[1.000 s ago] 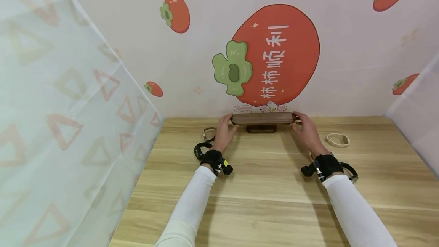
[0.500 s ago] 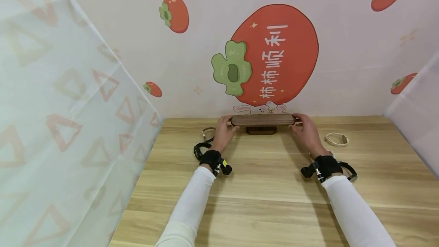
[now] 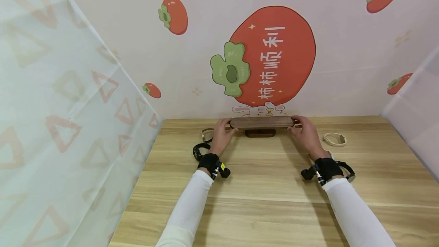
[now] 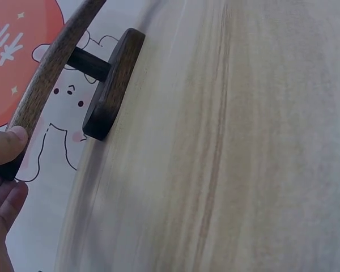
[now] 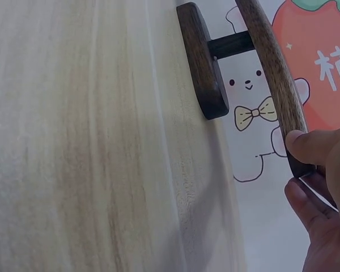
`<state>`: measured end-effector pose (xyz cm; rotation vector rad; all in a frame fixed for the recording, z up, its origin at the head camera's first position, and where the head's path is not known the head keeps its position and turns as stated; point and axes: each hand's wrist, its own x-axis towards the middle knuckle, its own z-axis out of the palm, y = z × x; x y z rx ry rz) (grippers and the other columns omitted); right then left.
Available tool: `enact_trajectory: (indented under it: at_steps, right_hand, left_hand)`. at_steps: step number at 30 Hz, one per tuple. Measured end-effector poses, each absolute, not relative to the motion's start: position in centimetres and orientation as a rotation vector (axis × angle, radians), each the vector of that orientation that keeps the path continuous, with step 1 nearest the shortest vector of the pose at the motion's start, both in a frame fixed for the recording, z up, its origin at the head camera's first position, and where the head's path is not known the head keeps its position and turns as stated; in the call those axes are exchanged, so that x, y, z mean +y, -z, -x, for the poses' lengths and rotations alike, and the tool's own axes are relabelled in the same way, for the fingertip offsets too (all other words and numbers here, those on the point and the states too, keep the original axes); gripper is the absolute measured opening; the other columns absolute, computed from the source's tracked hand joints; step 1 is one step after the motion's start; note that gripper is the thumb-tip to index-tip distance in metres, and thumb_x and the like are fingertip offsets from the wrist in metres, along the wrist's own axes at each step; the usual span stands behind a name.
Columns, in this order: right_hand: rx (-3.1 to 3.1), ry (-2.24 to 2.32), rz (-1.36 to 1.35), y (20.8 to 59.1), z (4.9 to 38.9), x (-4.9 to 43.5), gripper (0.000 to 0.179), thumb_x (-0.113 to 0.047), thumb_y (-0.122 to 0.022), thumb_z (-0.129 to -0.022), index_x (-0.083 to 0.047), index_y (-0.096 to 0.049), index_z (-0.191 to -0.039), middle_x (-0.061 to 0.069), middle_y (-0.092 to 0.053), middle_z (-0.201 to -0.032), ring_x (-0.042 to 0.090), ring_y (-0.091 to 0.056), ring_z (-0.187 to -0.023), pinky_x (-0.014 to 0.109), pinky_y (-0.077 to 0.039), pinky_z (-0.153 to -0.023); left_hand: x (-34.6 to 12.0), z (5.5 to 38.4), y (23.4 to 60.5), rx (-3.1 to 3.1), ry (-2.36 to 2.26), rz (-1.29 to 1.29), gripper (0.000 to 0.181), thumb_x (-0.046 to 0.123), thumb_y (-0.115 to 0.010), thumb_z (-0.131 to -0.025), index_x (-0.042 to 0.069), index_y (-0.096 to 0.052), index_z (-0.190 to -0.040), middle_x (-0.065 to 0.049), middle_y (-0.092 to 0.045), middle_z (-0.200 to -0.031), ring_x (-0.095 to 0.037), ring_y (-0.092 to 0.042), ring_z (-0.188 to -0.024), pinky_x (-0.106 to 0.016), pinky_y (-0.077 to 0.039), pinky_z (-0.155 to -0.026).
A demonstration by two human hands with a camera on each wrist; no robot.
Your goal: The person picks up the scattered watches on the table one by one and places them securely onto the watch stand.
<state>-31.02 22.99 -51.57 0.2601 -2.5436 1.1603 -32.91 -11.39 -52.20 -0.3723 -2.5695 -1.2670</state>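
A dark wooden T-bar display stand (image 3: 261, 122) is at the back of the table, close to the wall. Its long crossbar (image 5: 277, 73) sits on a short post above an oblong base (image 4: 114, 85). My left hand (image 3: 222, 137) holds the bar's left end, thumb (image 4: 8, 144) on the near side and fingers round the tip. At the other end my right hand (image 3: 306, 136) grips the bar likewise, its thumb (image 5: 309, 144) pressed on the wood. Both wrists carry black straps with small cameras.
Left of the left hand lie a thin dark bracelet (image 3: 203, 135) and a thick black one (image 3: 196, 151). A cream bracelet (image 3: 335, 145) lies to the right, and a black-strapped watch (image 3: 350, 176) is partly hidden by the right wrist. Printed fabric walls border the wooden table (image 3: 260, 209).
Both hands have brought the stand slightly toward me, away from the back wall. Their hold on the bar's ends stays the same. The view has shifted a little.
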Motion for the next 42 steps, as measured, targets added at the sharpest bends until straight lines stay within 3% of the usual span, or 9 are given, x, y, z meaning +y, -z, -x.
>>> enact_trajectory:
  at_steps: [13,26,33,42]
  right_hand:
    - [-2.499,-1.150,-0.297,52.1,29.8,23.1,0.048,0.004,-0.075,-0.094,0.012,-0.058,-0.139,0.035,-0.062,-0.128,0.051,-0.063,-0.114,0.063,-0.055,-0.097]
    - [-2.558,-1.180,-0.256,51.9,28.1,22.9,0.049,0.001,-0.074,-0.097,0.010,-0.057,-0.142,0.033,-0.060,-0.133,0.049,-0.061,-0.117,0.062,-0.053,-0.100]
    - [-2.498,-1.174,-0.271,52.1,27.2,22.8,0.049,0.007,-0.076,-0.093,0.011,-0.059,-0.138,0.034,-0.061,-0.131,0.050,-0.063,-0.113,0.062,-0.055,-0.098]
    - [-2.487,-1.156,-0.272,52.3,26.3,22.8,0.049,0.007,-0.077,-0.091,0.009,-0.060,-0.137,0.031,-0.064,-0.128,0.047,-0.064,-0.112,0.061,-0.055,-0.097]
  left_hand:
    - [-11.5,31.8,52.8,-2.519,1.333,0.408,0.055,0.015,-0.077,-0.100,-0.002,-0.058,-0.148,-0.021,-0.061,-0.144,-0.036,-0.063,-0.129,-0.044,-0.060,-0.105]
    - [-11.7,30.0,53.2,-2.504,1.355,0.365,0.054,0.018,-0.080,-0.098,0.006,-0.062,-0.147,-0.017,-0.061,-0.146,-0.033,-0.060,-0.134,-0.042,-0.058,-0.107]
    - [-11.7,29.3,53.1,-2.461,1.428,0.396,0.053,0.010,-0.080,-0.097,0.004,-0.061,-0.147,-0.023,-0.058,-0.148,-0.034,-0.058,-0.135,-0.041,-0.058,-0.108]
    - [-11.9,28.4,53.5,-2.457,1.378,0.407,0.053,0.013,-0.081,-0.096,0.006,-0.063,-0.145,-0.016,-0.061,-0.144,-0.033,-0.061,-0.133,-0.041,-0.059,-0.106]
